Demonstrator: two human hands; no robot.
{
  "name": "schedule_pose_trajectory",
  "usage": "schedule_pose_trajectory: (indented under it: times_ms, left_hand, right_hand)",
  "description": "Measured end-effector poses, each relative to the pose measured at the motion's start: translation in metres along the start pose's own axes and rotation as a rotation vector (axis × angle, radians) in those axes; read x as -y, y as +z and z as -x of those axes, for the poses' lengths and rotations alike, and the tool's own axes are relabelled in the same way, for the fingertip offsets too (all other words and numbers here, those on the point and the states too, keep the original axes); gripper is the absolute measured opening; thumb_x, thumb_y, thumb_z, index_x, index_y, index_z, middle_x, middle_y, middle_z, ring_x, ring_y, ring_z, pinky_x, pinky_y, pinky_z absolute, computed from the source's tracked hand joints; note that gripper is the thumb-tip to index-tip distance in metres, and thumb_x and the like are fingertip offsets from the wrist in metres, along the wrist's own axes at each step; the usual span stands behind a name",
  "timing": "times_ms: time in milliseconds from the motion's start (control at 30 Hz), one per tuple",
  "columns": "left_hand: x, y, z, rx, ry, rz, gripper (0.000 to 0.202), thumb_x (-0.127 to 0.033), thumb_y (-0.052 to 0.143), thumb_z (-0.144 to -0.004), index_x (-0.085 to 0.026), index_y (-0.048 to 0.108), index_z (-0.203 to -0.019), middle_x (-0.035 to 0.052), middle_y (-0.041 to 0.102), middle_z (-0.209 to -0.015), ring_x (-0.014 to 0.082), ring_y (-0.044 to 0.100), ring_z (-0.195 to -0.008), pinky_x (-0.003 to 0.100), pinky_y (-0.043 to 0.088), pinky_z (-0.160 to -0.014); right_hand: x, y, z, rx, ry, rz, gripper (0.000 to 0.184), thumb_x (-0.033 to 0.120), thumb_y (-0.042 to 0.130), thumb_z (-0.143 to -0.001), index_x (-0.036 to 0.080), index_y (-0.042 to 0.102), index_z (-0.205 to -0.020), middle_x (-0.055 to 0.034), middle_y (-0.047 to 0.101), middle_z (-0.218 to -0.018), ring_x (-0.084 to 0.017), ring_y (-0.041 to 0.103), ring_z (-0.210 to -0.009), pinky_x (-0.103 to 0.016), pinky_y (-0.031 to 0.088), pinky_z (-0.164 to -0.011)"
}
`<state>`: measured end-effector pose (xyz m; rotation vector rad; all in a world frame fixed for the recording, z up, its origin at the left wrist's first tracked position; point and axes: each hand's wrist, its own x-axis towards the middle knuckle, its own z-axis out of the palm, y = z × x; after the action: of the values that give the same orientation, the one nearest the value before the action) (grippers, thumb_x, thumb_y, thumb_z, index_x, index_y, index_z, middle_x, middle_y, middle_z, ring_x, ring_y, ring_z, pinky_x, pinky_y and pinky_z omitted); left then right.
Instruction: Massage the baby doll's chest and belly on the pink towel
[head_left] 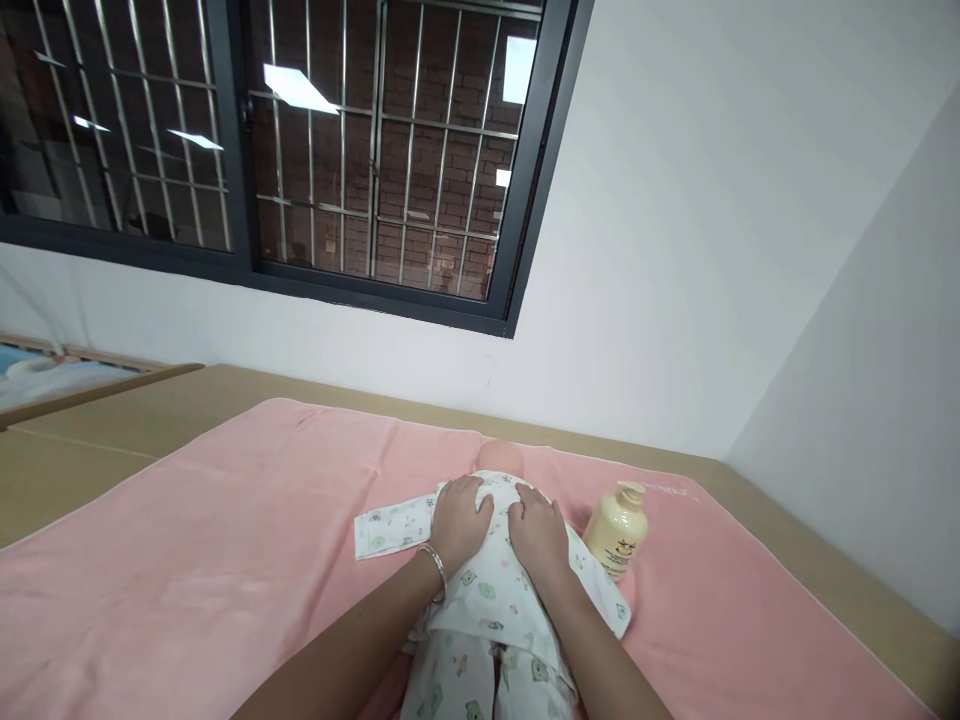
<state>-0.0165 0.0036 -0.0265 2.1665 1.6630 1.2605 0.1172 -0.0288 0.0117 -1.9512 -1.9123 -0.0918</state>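
Note:
A baby doll (501, 458) in white printed clothes (487, 600) lies on its back on a pink towel (225, 540), head away from me. My left hand (459, 520), with a bracelet at the wrist, lies flat on the doll's chest, fingers stretched out. Beside it my right hand (536, 528) rests flat on the chest too, fingers spread. Neither hand holds anything. A cream pump bottle (617, 530) stands on the towel just right of the doll.
The towel covers a tan surface (150, 410) set against a white wall. A barred dark window (300, 150) is above at the left. Another bed's edge (45, 375) shows at the far left.

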Motion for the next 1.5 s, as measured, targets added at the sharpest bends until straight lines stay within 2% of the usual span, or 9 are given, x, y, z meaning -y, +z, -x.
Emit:
schedule_pose_trajectory:
  times_ms: [133,367,633,767,900,1067,1233,1333,1500]
  left_hand:
    - [-0.003,-0.001,0.002,-0.025,-0.056,-0.077,0.03,-0.032,0.048,-0.086,-0.018,0.066,-0.106,0.0112,0.07,-0.107,0.0271,0.061,-0.106,0.04,0.042,-0.097]
    - [-0.001,-0.001,-0.003,0.05,0.039,-0.067,0.033,-0.028,0.045,-0.089,-0.02,0.064,-0.116,0.0083,0.069,-0.115,0.0238,0.059,-0.111,0.039,0.038,-0.102]
    - [-0.001,0.001,0.002,0.004,0.099,0.058,0.031,-0.013,0.046,-0.085,-0.024,0.072,-0.099,0.005,0.072,-0.102,0.0209,0.061,-0.1,0.037,0.045,-0.094]
    - [0.001,0.003,0.002,-0.016,0.024,0.03,0.03,-0.02,0.048,-0.086,-0.021,0.07,-0.108,0.0069,0.071,-0.11,0.0228,0.06,-0.107,0.039,0.043,-0.098]
    - [0.003,0.003,-0.003,0.017,0.022,-0.009,0.035,-0.024,0.047,-0.088,-0.02,0.063,-0.119,0.0079,0.067,-0.121,0.0234,0.057,-0.115,0.04,0.039,-0.104]
    - [-0.001,-0.002,0.0,0.03,0.131,0.049,0.032,-0.017,0.041,-0.089,-0.022,0.068,-0.104,0.0039,0.071,-0.11,0.0195,0.062,-0.104,0.035,0.044,-0.096]
    - [-0.004,-0.004,0.007,-0.068,0.011,-0.087,0.024,-0.024,0.048,-0.087,-0.02,0.068,-0.099,0.0084,0.071,-0.1,0.0249,0.062,-0.1,0.038,0.045,-0.092]
    - [-0.001,-0.003,0.002,0.0,-0.004,-0.114,0.031,-0.03,0.048,-0.088,-0.019,0.065,-0.111,0.0098,0.07,-0.108,0.0257,0.06,-0.107,0.04,0.042,-0.097]
    - [0.0,-0.006,-0.007,0.138,0.141,-0.095,0.035,-0.025,0.041,-0.093,-0.021,0.06,-0.122,0.0061,0.066,-0.122,0.0212,0.057,-0.115,0.037,0.039,-0.103]
  right_hand:
    - [0.005,-0.005,0.003,0.012,0.043,0.12,0.036,0.023,0.036,-0.091,0.014,0.066,-0.108,-0.0161,0.07,-0.105,-0.027,0.062,-0.106,-0.037,0.036,-0.095]
    - [-0.01,0.004,-0.012,0.067,-0.085,-0.016,0.049,0.017,0.034,-0.089,0.013,0.052,-0.134,-0.0118,0.055,-0.138,-0.021,0.048,-0.127,-0.033,0.029,-0.103]
    - [0.006,-0.005,0.004,0.03,0.032,0.078,0.03,0.022,0.04,-0.092,0.022,0.07,-0.098,-0.008,0.072,-0.096,-0.021,0.065,-0.093,-0.027,0.039,-0.076]
    - [0.0,0.001,-0.001,0.021,0.043,0.016,0.038,0.021,0.035,-0.093,0.021,0.065,-0.116,-0.009,0.069,-0.114,-0.021,0.06,-0.109,-0.029,0.038,-0.088]
    - [-0.012,0.008,-0.012,0.039,-0.059,-0.068,0.048,0.017,0.031,-0.09,0.012,0.054,-0.133,-0.011,0.055,-0.138,-0.02,0.045,-0.13,-0.033,0.027,-0.106]
    - [-0.008,0.002,-0.005,0.011,-0.086,-0.085,0.041,0.016,0.034,-0.088,0.022,0.067,-0.113,-0.0038,0.07,-0.115,-0.017,0.061,-0.105,-0.027,0.036,-0.092]
    - [0.001,-0.004,0.002,0.012,0.108,0.01,0.034,0.025,0.038,-0.089,0.022,0.07,-0.104,-0.0079,0.072,-0.099,-0.021,0.065,-0.092,-0.028,0.039,-0.075]
    - [-0.006,0.0,-0.007,0.056,0.087,-0.013,0.038,0.025,0.037,-0.089,0.018,0.066,-0.112,-0.0107,0.07,-0.11,-0.022,0.062,-0.102,-0.029,0.039,-0.081]
    - [-0.015,0.006,-0.018,0.131,-0.092,-0.008,0.048,0.019,0.033,-0.089,0.009,0.052,-0.133,-0.0141,0.057,-0.135,-0.022,0.049,-0.124,-0.031,0.03,-0.101]
